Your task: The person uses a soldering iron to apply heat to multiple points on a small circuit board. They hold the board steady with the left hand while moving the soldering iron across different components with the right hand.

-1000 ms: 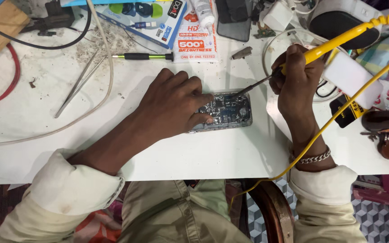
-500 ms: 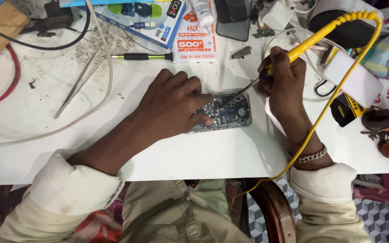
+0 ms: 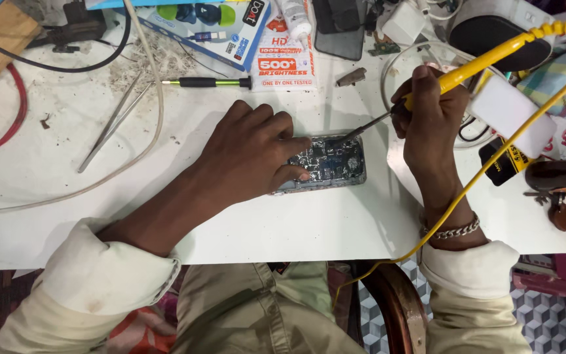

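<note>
An opened phone (image 3: pixel 325 164) lies flat near the centre of the white table (image 3: pixel 34 170), its back off and the circuit board showing inside the shell. Its long axis runs 9 to 3 o'clock, tilted slightly up at the 3 o'clock end.

The left hand (image 3: pixel 250 154) lies palm down over the phone's 9 o'clock half, fingers close together and pressing on it, fingertips reaching the board.

The right hand (image 3: pixel 430 121), at 3 o'clock of the phone, pinches a yellow soldering iron (image 3: pixel 456 75) like a pen. The iron's long axis runs from 2 o'clock down to 8 o'clock, and its dark tip points at 8 o'clock and meets the phone's upper edge. Its yellow cord (image 3: pixel 479 177) loops back down past the wrist.

At 10 o'clock lie tweezers (image 3: pixel 109 124) and a screwdriver (image 3: pixel 207 82); at 12 o'clock, a printed box (image 3: pixel 221 29).
</note>
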